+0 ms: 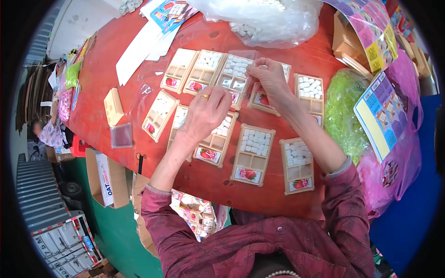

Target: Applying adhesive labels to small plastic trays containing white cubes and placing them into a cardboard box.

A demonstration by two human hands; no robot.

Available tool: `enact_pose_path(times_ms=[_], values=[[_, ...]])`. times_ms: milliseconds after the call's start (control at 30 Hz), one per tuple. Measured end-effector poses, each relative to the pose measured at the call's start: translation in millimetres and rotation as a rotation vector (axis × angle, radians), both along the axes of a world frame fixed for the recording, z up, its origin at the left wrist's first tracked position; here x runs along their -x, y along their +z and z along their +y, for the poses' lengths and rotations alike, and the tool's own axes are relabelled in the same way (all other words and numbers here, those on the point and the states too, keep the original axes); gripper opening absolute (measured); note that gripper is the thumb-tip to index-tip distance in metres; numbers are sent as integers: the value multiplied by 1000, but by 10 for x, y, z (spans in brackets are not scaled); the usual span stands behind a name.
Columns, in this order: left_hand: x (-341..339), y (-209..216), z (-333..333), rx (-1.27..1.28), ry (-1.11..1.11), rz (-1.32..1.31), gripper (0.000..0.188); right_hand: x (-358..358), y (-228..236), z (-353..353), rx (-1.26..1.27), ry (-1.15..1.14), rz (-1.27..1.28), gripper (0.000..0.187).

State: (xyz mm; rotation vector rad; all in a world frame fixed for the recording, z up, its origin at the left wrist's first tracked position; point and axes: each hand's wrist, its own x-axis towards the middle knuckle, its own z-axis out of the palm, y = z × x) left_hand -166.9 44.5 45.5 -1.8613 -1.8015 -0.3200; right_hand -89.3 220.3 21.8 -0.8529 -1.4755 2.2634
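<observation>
Several beige compartment trays lie on the red table, most with small white pieces in one section and a strawberry picture card in another. My right hand [270, 82] is closed in a pinch at the right edge of a far middle tray [235, 66]; anything between its fingertips is too small to make out. Glossy reflections on that tray look like clear plastic. My left hand [207, 112] has its fingers curled downward by the same tray's near end, above a nearer tray [221, 140] that it partly covers. What its fingers hold, if anything, is hidden.
On the red table [208, 183] a clear plastic square [121, 135] lies near a beige block [113, 107]. A large clear bag [264, 23] of white pieces stands at the back. Green shredded filler [344, 111] and pink bags [387, 171] crowd the right. An open carton [121, 178] stands below left.
</observation>
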Motion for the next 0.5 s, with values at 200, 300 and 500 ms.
enact_pose_path(times_ms=[200,300,500], values=[[96,-214,-47,-14,157,-308,12,23,-27,-62,-280,70,-131,31],[97,-256,1,-86,215,-501,15,5,-17,-85,-385,104,-153,38],[92,-314,56,-16,307,-647,13,25,-60,-130,-1050,137,-285,34]])
